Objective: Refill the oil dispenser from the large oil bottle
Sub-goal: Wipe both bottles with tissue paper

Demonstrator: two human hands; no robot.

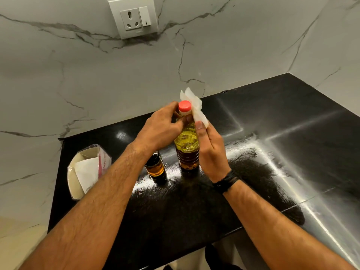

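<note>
Beside the small oil dispenser (154, 166) on the black table (292, 152), the large oil bottle (187, 145) stands upright, its red cap (184, 106) on. The left hand (163, 129) curls round the bottle's neck — likely to steady it — while the right hand (211, 151) pinches a white tissue (194, 108) against the bottle's far side from the dispenser, probably wiping off oil.

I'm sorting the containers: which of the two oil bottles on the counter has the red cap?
The large oil bottle, the taller one between both hands, wears the red cap. The shorter oil dispenser, to its left behind the forearm, has a dark top.
</note>
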